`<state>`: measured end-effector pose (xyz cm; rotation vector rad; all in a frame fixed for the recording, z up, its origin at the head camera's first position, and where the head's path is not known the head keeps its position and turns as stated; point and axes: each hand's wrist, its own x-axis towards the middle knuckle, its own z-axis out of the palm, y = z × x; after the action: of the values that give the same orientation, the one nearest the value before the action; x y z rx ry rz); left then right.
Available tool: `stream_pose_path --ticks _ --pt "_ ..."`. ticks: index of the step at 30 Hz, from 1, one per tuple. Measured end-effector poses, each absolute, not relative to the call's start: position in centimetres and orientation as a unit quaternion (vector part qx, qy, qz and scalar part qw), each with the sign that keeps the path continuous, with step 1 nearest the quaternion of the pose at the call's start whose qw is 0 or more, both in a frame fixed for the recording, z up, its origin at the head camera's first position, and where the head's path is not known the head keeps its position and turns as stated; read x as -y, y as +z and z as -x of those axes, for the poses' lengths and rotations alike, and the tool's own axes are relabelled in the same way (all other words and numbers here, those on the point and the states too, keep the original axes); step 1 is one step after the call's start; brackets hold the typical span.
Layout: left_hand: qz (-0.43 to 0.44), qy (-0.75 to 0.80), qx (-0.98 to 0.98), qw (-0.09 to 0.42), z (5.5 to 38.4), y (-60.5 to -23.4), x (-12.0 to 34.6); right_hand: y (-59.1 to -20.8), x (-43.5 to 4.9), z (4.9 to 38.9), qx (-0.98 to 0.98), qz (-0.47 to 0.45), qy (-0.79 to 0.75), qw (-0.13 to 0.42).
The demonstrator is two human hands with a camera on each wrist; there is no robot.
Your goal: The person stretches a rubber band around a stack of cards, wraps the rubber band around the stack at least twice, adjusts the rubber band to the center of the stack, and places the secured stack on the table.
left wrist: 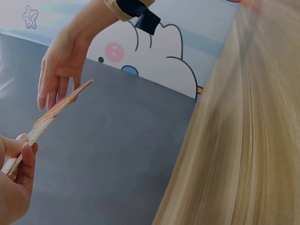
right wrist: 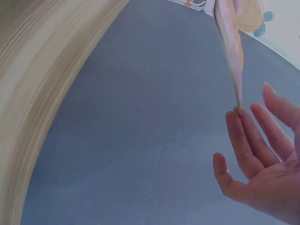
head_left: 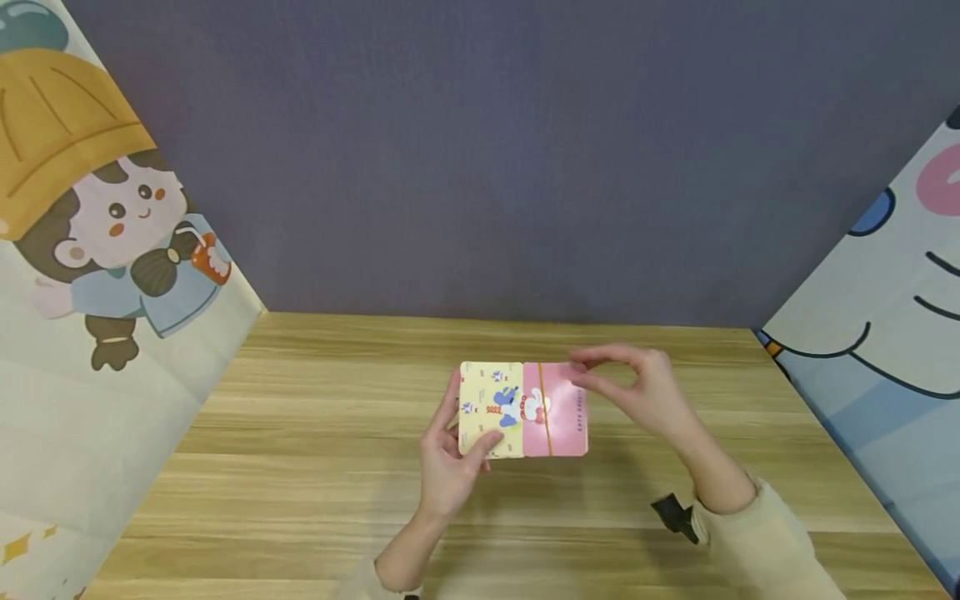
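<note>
A small notebook is held up above the wooden table, its cover half yellow and half pink with cartoon animals. An orange elastic band runs across the pink half. My left hand grips the yellow end, thumb on the front and fingers behind. At the upper right corner is my right hand. In the right wrist view, fingertips of the right hand touch the edge of the notebook, while the thumb stands apart from it. The left wrist view shows the notebook edge-on, with layered pages.
The wooden table meets a dark grey-blue wall panel at the back. Cartoon-printed panels stand at the left and right. A black strap piece sticks out from the right sleeve.
</note>
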<state>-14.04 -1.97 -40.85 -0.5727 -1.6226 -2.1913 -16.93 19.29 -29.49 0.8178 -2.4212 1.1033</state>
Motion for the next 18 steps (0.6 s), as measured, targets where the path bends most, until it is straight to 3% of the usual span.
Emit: stream_pose_path --ticks 18 --pt "0.213 -0.778 0.566 0.171 13.7 -40.8 3.9 -34.1 -18.9 12.5 0.825 -0.204 0.466 0.247"
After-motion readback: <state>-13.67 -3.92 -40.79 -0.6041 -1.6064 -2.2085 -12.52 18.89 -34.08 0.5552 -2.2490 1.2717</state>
